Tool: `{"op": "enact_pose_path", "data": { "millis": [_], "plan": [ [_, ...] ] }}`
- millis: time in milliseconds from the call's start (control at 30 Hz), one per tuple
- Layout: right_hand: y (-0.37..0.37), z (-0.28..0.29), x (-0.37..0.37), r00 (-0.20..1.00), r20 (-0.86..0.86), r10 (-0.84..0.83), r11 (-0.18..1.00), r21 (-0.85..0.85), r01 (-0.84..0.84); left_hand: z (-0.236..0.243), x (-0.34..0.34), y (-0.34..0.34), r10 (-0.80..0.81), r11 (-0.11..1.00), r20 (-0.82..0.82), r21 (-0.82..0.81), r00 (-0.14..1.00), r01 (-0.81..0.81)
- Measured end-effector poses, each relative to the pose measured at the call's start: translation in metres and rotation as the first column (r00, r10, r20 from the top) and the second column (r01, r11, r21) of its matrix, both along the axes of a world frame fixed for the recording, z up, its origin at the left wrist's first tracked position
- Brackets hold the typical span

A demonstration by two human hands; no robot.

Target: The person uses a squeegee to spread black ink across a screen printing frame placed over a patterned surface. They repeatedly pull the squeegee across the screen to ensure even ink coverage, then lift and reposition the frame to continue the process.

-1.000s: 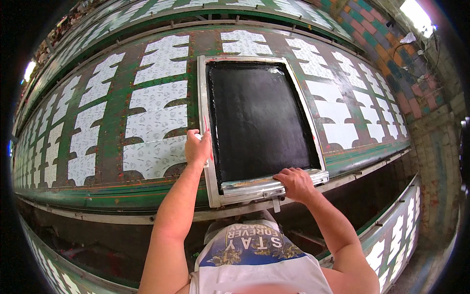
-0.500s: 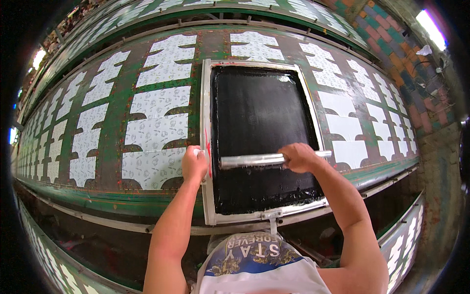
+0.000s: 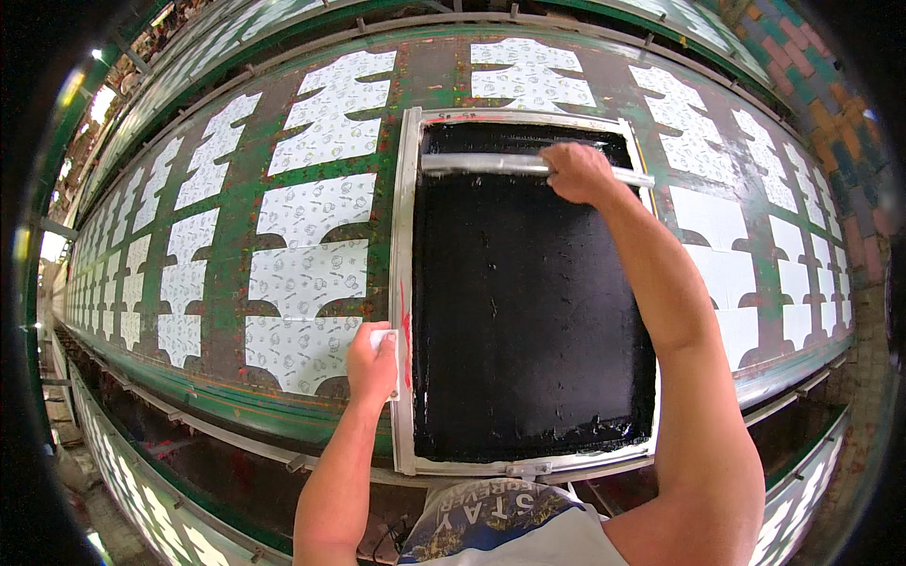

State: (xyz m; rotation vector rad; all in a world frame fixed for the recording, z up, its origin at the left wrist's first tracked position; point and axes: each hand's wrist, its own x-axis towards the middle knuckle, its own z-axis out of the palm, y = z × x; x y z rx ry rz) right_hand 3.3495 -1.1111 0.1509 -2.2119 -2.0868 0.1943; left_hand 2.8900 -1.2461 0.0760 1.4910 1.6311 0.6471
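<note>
My right hand [image 3: 578,173] is closed around a silver metal squeegee [image 3: 481,165], which lies crosswise near the far end of a printing screen. Its light metal frame [image 3: 405,236] surrounds a mesh coated in black ink [image 3: 528,311], with a few streaks and specks in the surface. At the frame's left side, my left hand [image 3: 371,366] is closed on a small white block [image 3: 385,341] next to the rail; its palm side is hidden. Under the screen, the fabric is covered from sight.
White cut fabric pieces [image 3: 310,278] with small printed figures lie in rows on the long green table [image 3: 226,382], left of the screen. Plainer white pieces [image 3: 713,222] lie to its right. A metal rail [image 3: 236,448] follows the near edge; another table [image 3: 142,481] stands behind it.
My right hand has pushed the squeegee away from me, from the lower half of the screen to near its far end. My left hand stays at the frame's left side. The view has shifted slightly.
</note>
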Motion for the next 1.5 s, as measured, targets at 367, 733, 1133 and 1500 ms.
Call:
{"op": "enact_pose_path", "data": {
  "millis": [367,733,1133,1500],
  "plan": [
    [0.076,-0.029,0.038,0.993,0.113,0.020,0.996,0.087,-0.030,-0.007,-0.003,-0.001,0.004,1.000,0.036,-0.002,0.999,-0.004],
    [0.001,-0.018,0.010,0.983,0.124,0.139,0.990,-0.048,-0.134,0.003,0.001,0.000,-0.016,1.000,0.052,-0.008,0.999,0.016],
    [-0.198,0.004,-0.078,0.986,-0.002,0.170,0.981,-0.090,-0.169,-0.016,-0.008,0.003,-0.054,0.991,-0.043,0.121,0.998,0.059],
    [-0.384,0.003,-0.168,0.990,-0.014,0.138,0.988,-0.072,-0.139,-0.017,-0.011,0.000,-0.076,0.985,-0.018,0.152,0.997,0.078]
  ]
}}
